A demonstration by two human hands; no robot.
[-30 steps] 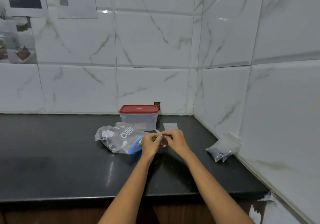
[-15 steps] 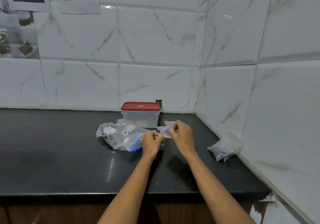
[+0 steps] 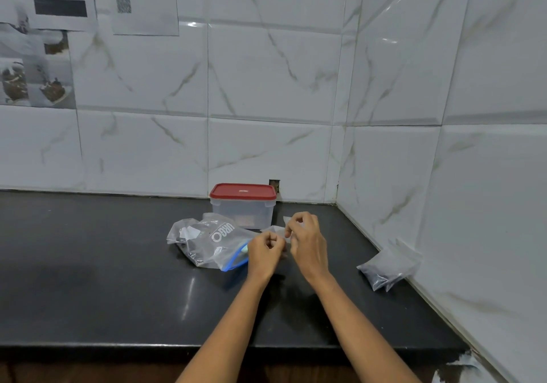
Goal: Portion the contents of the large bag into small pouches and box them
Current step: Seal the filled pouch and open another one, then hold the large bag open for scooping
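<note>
A large clear zip bag [image 3: 207, 239] with a blue seal and white lettering lies crumpled on the black counter [image 3: 103, 279]. Behind it stands a clear plastic box [image 3: 242, 212] with a red lid shut on it. My left hand [image 3: 265, 252] and my right hand [image 3: 306, 242] are just right of the bag, both pinching a small clear pouch [image 3: 276, 230] between the fingertips. The pouch is mostly hidden by my fingers. Filled small pouches [image 3: 384, 267] with dark contents lean against the right wall.
Tiled walls meet in a corner behind and to the right of the box. Printed paper sheets [image 3: 88, 1] hang on the back wall at upper left. The counter's front edge runs below my forearms.
My hands have drawn slightly apart while keeping hold of the small pouch, and my right hand has lifted a little. The view has tilted down slightly.
</note>
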